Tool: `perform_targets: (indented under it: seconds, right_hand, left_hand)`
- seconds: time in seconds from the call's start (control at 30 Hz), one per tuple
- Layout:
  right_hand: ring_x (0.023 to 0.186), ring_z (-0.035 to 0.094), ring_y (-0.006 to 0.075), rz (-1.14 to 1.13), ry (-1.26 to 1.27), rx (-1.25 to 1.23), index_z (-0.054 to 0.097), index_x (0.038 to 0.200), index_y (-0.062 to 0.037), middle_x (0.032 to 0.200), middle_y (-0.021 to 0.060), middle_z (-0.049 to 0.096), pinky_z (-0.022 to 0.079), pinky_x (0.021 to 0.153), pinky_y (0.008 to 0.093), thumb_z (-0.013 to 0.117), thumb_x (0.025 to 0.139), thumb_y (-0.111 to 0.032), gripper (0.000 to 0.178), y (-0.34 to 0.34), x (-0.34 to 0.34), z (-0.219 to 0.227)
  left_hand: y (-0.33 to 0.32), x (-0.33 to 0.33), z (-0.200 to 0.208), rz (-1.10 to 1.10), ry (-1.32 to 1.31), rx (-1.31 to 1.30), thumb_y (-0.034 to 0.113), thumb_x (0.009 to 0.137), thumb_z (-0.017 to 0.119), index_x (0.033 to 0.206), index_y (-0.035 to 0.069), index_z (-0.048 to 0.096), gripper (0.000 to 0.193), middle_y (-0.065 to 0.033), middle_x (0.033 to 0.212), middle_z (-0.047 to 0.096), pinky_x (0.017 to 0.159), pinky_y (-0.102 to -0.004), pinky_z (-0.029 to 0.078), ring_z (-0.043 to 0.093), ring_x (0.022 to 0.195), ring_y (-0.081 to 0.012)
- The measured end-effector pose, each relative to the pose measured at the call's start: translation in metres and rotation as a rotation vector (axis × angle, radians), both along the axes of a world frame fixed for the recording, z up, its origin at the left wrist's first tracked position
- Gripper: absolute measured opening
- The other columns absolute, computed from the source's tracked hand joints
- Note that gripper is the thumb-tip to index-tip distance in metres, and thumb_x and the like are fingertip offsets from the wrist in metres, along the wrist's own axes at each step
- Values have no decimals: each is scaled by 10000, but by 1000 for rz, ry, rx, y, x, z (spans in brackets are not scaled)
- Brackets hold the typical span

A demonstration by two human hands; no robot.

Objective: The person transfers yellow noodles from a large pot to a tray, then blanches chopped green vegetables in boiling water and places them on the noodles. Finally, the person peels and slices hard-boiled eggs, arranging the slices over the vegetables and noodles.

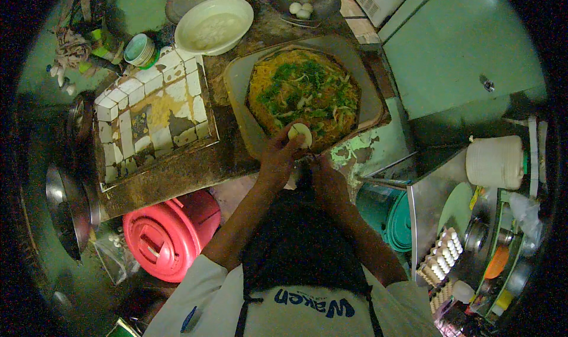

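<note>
My left hand [278, 158] holds a pale, smooth egg [300, 135] between its fingers, over the near edge of a large tray. A thin dark line crosses the egg. Close beside it, my right hand [323, 170] has its fingers pinched together; whatever they grip is too small and dim to make out. Yellow rice-like food [260, 88] fills a dark-edged shape on the tray [238, 103], topped with chopped green herbs [290, 76] and pale onion-like slices [340, 113].
Behind the tray stand a cream basin [184, 36] of cloudy liquid and a metal wok [281, 0] holding white eggs [303, 10]. A tiled recess [192, 82] lies left. Below are a red lidded bucket [157, 242] and a teal bin [397, 224]; egg trays [442, 255] sit right.
</note>
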State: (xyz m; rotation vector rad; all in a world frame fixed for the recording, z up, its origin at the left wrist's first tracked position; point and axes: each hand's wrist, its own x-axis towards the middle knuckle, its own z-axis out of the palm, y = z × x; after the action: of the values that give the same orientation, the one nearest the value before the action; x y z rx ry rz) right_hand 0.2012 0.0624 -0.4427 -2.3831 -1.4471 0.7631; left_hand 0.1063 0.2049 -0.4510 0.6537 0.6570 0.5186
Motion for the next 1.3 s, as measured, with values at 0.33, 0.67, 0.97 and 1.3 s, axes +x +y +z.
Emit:
perform_targets:
  seconds: [0.33, 0.67, 0.97, 1.3]
  right_hand:
    - [966, 651, 445, -53, 143, -104, 487, 1346, -39, 1048, 255, 652, 525, 734, 545, 374, 1049, -234, 373, 18, -1, 1]
    - [767, 619, 281, 50, -74, 529, 510, 1357, -28, 1003, 152, 643, 499, 712, 395, 481, 1033, -245, 391, -15, 29, 14]
    - [898, 638, 353, -257, 199, 522, 611, 1261, -31, 1001, 176, 642, 520, 812, 428, 576, 985, -131, 296, -28, 33, 43]
    - [902, 635, 338, -270, 335, 421, 635, 1254, -61, 946, 167, 637, 514, 813, 421, 584, 957, -95, 304, -41, 38, 44]
  left_hand:
    - [-6, -10, 0, 32, -30, -79, 190, 964, 671, 1439, 62, 480, 527, -94, 1303, 594, 953, -355, 540, 600, 1159, -223]
    - [8, 14, 2, -95, -262, -390, 151, 930, 664, 1295, 36, 556, 399, -128, 1231, 630, 959, -398, 562, 652, 1106, -277]
    - [-4, 32, -8, -40, -50, -268, 33, 934, 598, 1294, 21, 505, 372, -196, 1238, 623, 948, -436, 582, 652, 1127, -341]
    - [-21, 40, -8, 47, 63, -181, 34, 931, 546, 1265, -37, 524, 341, -200, 1208, 644, 959, -409, 564, 659, 1106, -322]
